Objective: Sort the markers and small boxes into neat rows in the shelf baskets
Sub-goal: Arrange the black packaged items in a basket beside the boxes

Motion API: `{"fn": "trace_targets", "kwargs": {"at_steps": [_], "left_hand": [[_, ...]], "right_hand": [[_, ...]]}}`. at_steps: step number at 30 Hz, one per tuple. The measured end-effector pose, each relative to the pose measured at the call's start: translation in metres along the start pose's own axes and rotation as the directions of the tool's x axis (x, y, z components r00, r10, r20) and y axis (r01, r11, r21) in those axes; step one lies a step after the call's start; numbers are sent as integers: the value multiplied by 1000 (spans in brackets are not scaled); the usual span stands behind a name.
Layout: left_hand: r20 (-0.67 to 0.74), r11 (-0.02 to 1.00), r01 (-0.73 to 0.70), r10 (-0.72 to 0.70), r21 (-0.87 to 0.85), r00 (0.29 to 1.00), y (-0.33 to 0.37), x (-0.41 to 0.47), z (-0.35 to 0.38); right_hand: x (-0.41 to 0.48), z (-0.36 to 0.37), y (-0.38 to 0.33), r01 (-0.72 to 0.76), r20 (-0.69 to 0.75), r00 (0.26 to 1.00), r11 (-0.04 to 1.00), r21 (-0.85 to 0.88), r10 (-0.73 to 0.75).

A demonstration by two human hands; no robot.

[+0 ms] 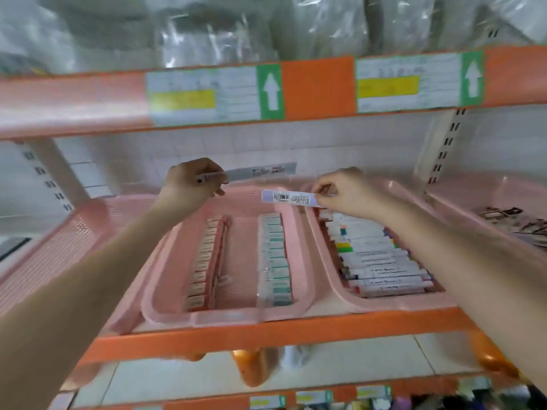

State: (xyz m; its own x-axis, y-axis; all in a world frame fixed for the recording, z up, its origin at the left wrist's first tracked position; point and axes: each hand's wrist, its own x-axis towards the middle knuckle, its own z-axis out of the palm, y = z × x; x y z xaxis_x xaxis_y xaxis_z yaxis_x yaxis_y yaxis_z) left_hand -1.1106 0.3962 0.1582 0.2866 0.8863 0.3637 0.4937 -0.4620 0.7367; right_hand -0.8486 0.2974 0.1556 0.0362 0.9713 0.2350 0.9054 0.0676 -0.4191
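Observation:
My left hand [191,183] grips one end of a long grey-white marker [260,172] held level above the middle pink basket [225,316]. My right hand [344,192] pinches the right end of a pale lilac marker [285,197] with a barcode label, over the gap between the middle and right baskets. The middle basket holds two rows of small boxes: a red-edged row [204,261] on the left and a teal-and-white row [276,258] on the right. In the right pink basket [340,294], several white markers [379,258] lie stacked crosswise.
An empty-looking pink basket [53,253] stands at the left, another [485,202] at the far right with dark packets [515,223]. An orange shelf beam [316,87] with labels runs overhead; plastic-wrapped goods sit above it. The orange front rail [266,338] edges this shelf.

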Motion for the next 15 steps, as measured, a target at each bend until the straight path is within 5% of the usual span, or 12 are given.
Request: {"fn": "trace_targets", "kwargs": {"at_steps": [9, 15], "left_hand": [[-137, 951, 174, -142, 257, 980, -143, -96, -208], [-253, 875, 306, -220, 377, 942, -203, -144, -278]], "right_hand": [[50, 119, -196, 220, 113, 968, 975, 43, -224], [82, 178, -274, 336, 216, 917, 941, 37, -336]]}}
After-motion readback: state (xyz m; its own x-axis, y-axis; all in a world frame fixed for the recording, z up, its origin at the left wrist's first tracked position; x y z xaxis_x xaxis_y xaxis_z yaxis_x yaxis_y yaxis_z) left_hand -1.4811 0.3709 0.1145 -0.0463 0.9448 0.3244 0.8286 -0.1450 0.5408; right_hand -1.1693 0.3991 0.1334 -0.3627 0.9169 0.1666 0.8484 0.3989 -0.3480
